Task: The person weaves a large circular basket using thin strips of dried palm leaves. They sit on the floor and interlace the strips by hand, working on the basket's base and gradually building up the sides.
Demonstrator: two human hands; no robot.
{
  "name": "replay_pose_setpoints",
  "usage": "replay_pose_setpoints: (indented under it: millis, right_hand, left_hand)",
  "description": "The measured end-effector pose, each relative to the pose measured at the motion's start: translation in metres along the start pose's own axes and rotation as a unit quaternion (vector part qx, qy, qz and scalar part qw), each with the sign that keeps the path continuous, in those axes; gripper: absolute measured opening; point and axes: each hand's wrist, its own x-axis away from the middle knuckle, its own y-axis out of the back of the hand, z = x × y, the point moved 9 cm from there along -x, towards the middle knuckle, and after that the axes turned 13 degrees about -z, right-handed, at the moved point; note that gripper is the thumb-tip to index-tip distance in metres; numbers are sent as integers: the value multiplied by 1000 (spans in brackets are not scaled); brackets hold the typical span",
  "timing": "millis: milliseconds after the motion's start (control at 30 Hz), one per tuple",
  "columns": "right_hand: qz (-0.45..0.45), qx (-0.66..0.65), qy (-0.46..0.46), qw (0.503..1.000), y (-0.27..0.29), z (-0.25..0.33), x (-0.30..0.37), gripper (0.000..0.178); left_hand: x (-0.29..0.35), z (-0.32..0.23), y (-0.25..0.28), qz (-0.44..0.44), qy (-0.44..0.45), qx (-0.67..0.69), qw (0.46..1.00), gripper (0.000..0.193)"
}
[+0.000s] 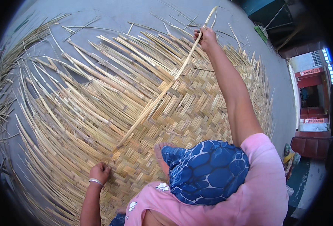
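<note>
A large herringbone-woven mat (196, 101) of split reed strips lies beneath me, with its unwoven strips (87, 109) fanning out to the left and far side. At the far edge, my right hand (207, 38) grips a long pale reed strip (187, 63), its fingers closed round it. Past that hand the strip's tip curves upward; the rest runs diagonally down to the near left, along the border between weave and loose strips. Low over the mat's left part, my left hand (100, 172) has its fingers curled together; what they pinch, if anything, is hidden.
Loose reed stalks (13, 71) are heaped on the grey floor (245, 28) at the left. A green-bristled broom (261, 33) is at the far right. My bare foot (161, 152) and blue-trousered knee (211, 171) are over the mat. A dark red seat-like object (311, 147) stands at the right.
</note>
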Motion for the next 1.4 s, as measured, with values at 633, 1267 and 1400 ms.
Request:
replay_pose_setpoints:
  millis: [633,1267,1400]
  right_hand:
    - [408,146,698,570,-84,52,502,12]
    - [333,138,678,640,-75,51,464,3]
    - [355,99,693,619,-62,55,474,2]
  left_hand:
    - [80,-221,205,-524,-368,-97,762,36]
    - [6,-216,192,-491,-191,171,832,14]
    - [-40,-142,181,-253,5,499,829,21]
